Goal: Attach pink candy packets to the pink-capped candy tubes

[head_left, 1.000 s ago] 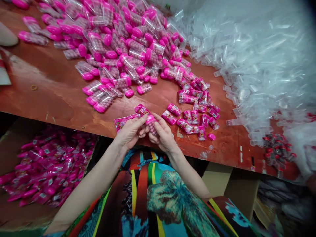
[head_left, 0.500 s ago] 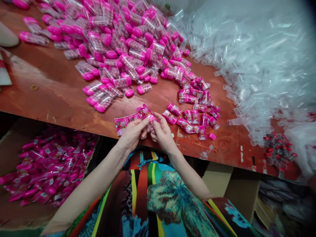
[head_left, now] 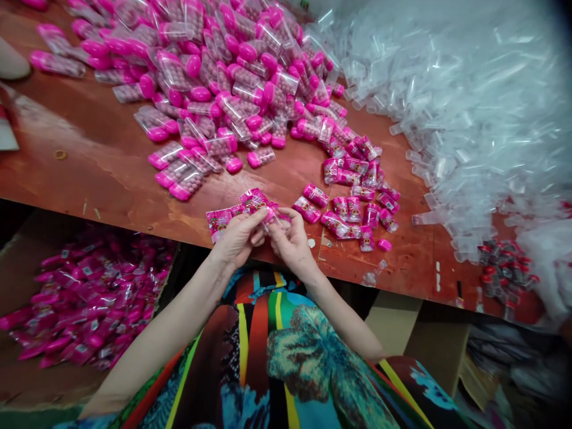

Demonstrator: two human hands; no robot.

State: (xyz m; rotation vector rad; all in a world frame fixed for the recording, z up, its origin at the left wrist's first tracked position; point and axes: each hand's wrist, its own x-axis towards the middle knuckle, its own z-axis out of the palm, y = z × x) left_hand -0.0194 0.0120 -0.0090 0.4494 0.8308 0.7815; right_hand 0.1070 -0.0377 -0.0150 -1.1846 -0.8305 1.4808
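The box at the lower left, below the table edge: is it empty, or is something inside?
Not empty: inside the box, many pink packets lie in a heap. How deep they go, I cannot tell.

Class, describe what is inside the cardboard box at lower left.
The cardboard box holds a heap of glossy pink packets, some with pale labels. They hide the box's bottom.

Wrapper strip (head_left: pixel 251 201) pink, seemingly white-printed; tabletop (head_left: pixel 98 173) reddish-brown; garment (head_left: pixel 308 351) striped, floral.
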